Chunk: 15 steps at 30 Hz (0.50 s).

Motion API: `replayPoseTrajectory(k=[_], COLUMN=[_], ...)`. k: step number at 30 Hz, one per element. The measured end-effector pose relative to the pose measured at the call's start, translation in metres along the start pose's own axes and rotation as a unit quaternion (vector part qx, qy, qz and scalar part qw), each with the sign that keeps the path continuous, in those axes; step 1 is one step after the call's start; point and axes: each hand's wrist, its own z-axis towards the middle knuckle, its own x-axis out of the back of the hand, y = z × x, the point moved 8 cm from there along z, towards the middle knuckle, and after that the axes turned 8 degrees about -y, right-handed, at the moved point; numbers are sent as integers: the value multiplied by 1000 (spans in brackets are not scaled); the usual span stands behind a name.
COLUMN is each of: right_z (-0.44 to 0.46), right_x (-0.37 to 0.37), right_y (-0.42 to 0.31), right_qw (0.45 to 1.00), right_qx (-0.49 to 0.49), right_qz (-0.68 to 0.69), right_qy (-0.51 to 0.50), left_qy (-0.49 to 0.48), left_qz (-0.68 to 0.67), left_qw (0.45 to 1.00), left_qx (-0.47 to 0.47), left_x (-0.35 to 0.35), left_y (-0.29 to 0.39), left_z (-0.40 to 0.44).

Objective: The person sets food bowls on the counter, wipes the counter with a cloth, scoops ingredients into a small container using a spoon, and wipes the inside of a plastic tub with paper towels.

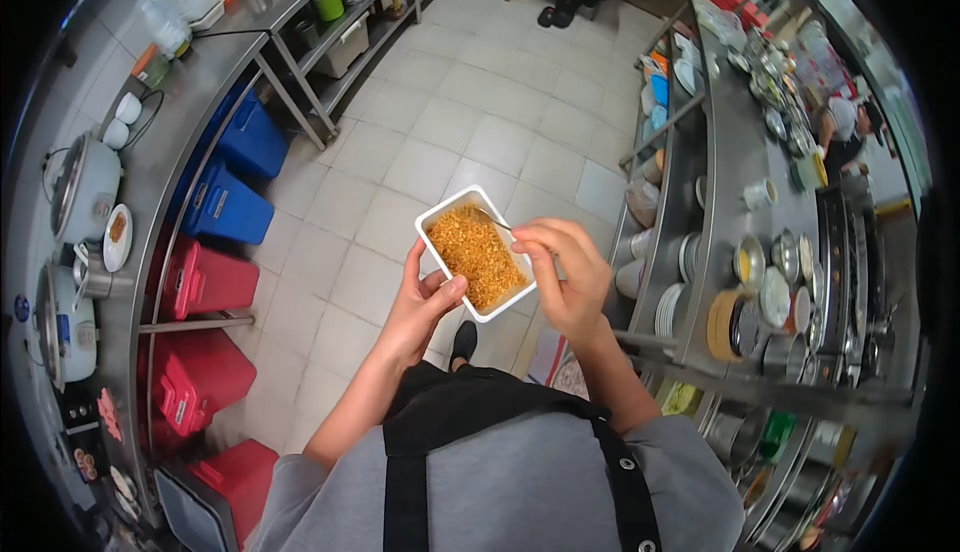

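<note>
A white rectangular tub (430,220) full of golden-brown crumbly food (476,260) is at the middle of the view, above the floor. My left hand (425,302) grips its lower left side, with the thumb over the rim. At the tub's right side, my right hand (566,270) pinches the handle of a thin metal spoon (490,217). The spoon's far end reaches into the crumbs near the top edge, and its tip is hidden among them.
To the left, a steel counter (165,162) carries rice cookers, above blue bins (228,202) and red bins (205,280). On the right, a steel counter (720,162) holds bowls and pans. A person (845,127) is at the far right. Dark shoes (556,17) show at the top.
</note>
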Motion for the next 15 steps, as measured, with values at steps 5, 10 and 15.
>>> replayPoseTrajectory(k=[5,10,15], right_z=[52,116,209], right_x=[-40,-42,-75], right_y=[43,85,159], right_qw=[983,987,994], right_qx=[130,133,69], right_qz=[-31,-12,-26], right_qy=[-128,-85,-85], left_qy=[73,135,117], left_qz=[39,-27,-45], left_qw=[994,988,991], left_qx=[-73,-71,-52], left_x=[29,73,105], left_y=[50,79,132], left_z=[63,138,239])
